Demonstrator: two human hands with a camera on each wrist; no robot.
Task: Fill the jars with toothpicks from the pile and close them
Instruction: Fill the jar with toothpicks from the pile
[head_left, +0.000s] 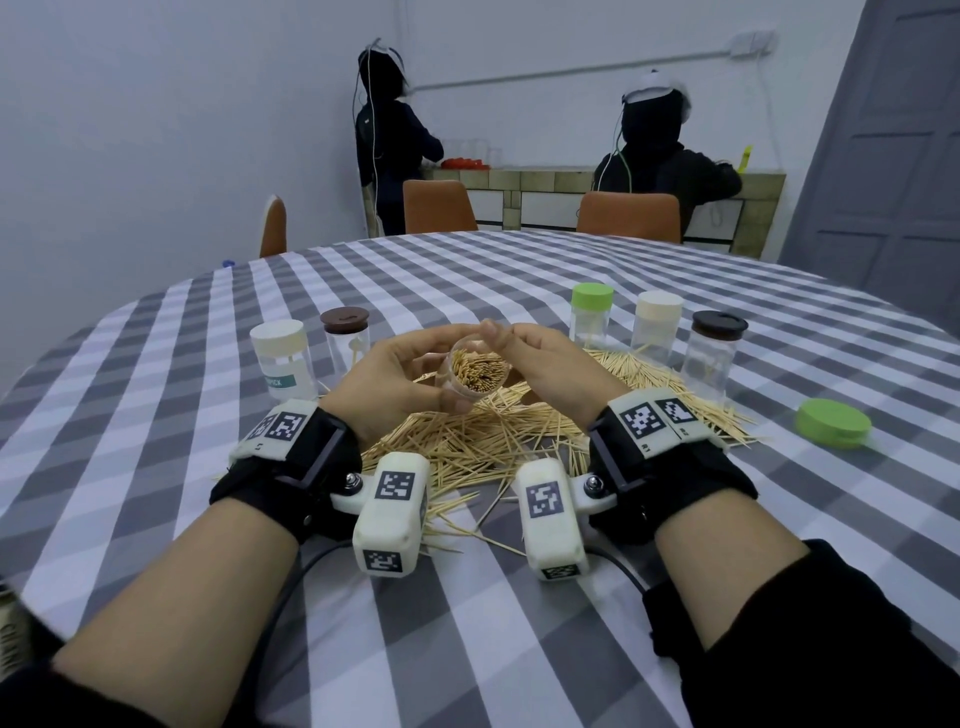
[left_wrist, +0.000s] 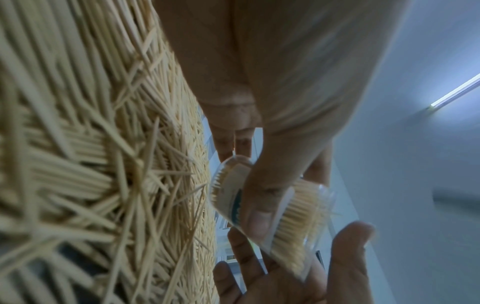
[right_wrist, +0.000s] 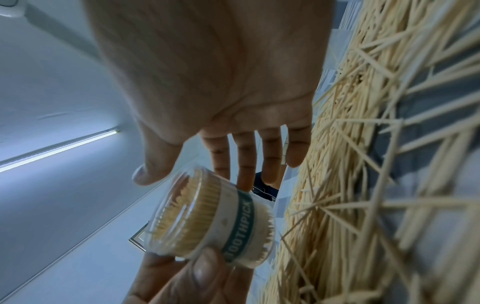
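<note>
Jar (head_left: 470, 375) sits centre frame, above the toothpick pile (head_left: 467, 441), mouth tilted toward the camera, packed w/ picks. Left hand (head_left: 400, 384) grips it, fingers & thumb curled round. Right hand (head_left: 545, 374) just beside the rim, fingers straight, holding nothing. Green lid (head_left: 832, 423) lies far right, nearer the right hand, prob. its next reach.

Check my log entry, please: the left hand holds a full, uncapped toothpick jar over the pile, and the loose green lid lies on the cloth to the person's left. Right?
One slip: the loose green lid lies to the person's right, as the head view shows. The rest stands: the left hand holds the full, uncapped jar over the pile.
</note>
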